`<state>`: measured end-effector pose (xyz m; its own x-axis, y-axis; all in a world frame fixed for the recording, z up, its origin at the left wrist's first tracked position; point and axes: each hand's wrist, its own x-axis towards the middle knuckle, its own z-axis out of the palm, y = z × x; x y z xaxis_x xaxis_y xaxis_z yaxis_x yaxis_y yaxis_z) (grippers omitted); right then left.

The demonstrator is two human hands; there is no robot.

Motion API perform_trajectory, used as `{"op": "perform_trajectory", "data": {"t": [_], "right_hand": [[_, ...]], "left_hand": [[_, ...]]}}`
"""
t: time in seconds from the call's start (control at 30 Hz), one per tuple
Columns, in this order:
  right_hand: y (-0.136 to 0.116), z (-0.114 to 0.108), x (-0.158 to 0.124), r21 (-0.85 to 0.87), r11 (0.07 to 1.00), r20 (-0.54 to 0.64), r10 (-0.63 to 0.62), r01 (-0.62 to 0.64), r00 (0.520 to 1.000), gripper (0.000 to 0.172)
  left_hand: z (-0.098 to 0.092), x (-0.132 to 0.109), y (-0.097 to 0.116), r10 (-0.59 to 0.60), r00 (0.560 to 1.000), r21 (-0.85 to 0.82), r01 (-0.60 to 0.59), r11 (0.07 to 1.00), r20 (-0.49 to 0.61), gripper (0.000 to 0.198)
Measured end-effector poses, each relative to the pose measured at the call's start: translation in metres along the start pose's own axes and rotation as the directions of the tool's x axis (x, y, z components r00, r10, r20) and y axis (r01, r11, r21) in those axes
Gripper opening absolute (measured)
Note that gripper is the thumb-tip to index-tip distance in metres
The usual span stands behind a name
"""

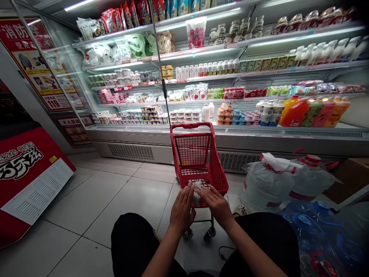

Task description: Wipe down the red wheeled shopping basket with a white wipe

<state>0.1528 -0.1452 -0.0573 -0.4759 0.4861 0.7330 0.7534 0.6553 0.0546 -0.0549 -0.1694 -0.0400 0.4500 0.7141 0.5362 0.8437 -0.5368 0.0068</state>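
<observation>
so, both hands sit at the near rim of the red cart, w/ a white wad (cloth or paper, can't tell) between them. left hand lies flat, fingers stretched fwd and close together, touching the wad's left side. right hand is flat too, angled in over its right side. wad is straight ahead, about equally near both. water jugs stand just right of the cart.
</observation>
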Motion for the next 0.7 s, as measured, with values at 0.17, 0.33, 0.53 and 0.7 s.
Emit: {"op": "perform_trajectory", "data": {"t": [0.17,0.33,0.53,0.7], "right_hand": [[0.055,-0.031,-0.036,-0.084,0.988,-0.016,0.126,-0.127,0.992,0.065],[0.042,-0.021,-0.032,-0.085,0.982,-0.025,0.167,-0.169,0.986,0.062],[-0.021,0.014,0.007,-0.005,0.998,-0.022,0.063,-0.063,0.998,0.061],[-0.012,0.005,0.004,0.014,1.0,0.043,0.021,-0.022,0.999,0.065]], "left_hand": [[0.001,-0.002,-0.006,-0.003,1.0,0.026,0.003,1.0,0.0,0.094],[0.004,0.001,0.002,-0.058,0.997,0.021,0.059,0.998,-0.058,0.091],[0.005,0.001,0.006,-0.1,0.993,-0.014,0.099,0.995,-0.056,0.1],[0.003,-0.003,-0.003,-0.099,0.993,0.043,0.102,0.994,-0.058,0.094]]}}
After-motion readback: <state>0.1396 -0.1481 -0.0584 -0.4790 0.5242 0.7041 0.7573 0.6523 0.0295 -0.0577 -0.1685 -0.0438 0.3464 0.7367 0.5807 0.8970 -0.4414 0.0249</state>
